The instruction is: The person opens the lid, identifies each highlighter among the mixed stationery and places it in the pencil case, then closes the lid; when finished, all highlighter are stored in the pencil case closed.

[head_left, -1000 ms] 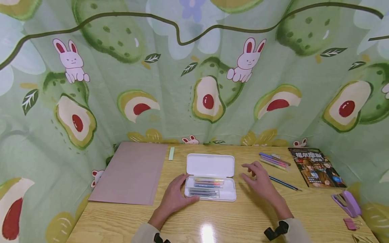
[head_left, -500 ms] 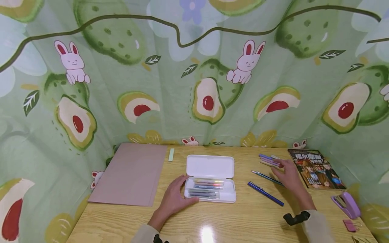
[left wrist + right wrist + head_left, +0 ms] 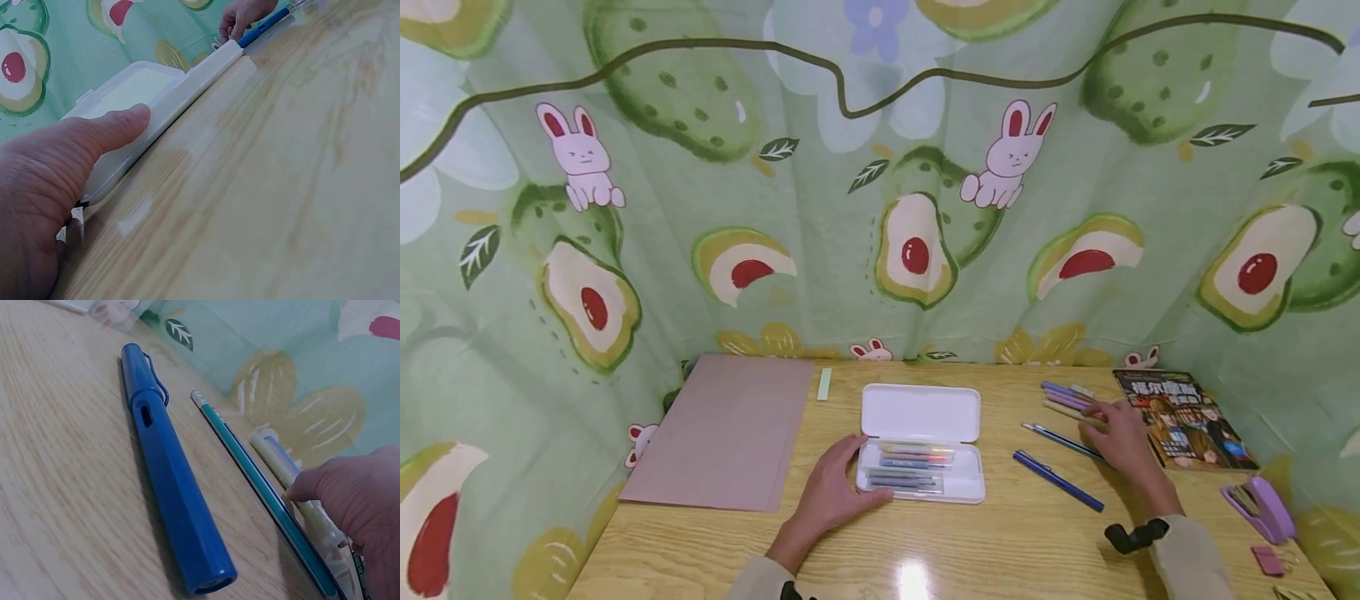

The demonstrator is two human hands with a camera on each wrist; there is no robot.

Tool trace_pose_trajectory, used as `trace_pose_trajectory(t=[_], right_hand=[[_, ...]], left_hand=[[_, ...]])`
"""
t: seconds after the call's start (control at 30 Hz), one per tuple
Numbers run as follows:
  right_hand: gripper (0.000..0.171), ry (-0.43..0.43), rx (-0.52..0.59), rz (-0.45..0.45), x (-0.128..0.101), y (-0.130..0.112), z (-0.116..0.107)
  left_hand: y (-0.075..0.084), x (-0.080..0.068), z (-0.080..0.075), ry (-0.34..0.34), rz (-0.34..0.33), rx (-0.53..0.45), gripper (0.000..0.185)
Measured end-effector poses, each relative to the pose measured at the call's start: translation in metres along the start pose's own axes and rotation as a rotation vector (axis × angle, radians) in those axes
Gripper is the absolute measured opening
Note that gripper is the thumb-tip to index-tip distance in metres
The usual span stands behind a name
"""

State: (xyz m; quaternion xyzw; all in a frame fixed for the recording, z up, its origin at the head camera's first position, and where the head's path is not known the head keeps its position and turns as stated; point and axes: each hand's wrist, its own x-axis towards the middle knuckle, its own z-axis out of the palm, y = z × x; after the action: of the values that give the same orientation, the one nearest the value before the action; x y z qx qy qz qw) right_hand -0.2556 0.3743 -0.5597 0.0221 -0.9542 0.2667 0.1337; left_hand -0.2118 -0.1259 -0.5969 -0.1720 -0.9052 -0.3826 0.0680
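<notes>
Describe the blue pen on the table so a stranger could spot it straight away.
Start at the open white pencil case in the middle of the wooden table. Just to its right, apart from it, lies the blue pen, slanting toward the near edge. Unlike the slim green pencil beside it and the pastel pens farther back, it is thick, solid blue and has a wire clip.

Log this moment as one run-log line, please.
left hand: steadies open pencil case | right hand: fingertips on pastel pens by book | blue pen, green pencil: loose on table
</notes>
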Motion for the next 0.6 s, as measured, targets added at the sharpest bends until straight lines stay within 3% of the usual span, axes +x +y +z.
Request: trace_pose_trajectory(t=[0.2, 0.33, 0.6], right_hand=[[0.02, -0.038, -0.029, -0.001, 0.0, 0.0, -0.001], [0.017, -0.038, -0.042, -0.047, -0.001, -0.001, -0.002], [0.017, -0.012, 0.044, -0.091, -0.01, -0.018, -0.002]], left_hand=[[0.002, -0.001, -0.002, -0.017, -0.016, -0.004, 0.098], [0.002, 0.0, -0.003, -0.021, -0.019, -0.004, 0.098], [0.001, -0.001, -0.002, -0.014, -0.012, -0.004, 0.097]])
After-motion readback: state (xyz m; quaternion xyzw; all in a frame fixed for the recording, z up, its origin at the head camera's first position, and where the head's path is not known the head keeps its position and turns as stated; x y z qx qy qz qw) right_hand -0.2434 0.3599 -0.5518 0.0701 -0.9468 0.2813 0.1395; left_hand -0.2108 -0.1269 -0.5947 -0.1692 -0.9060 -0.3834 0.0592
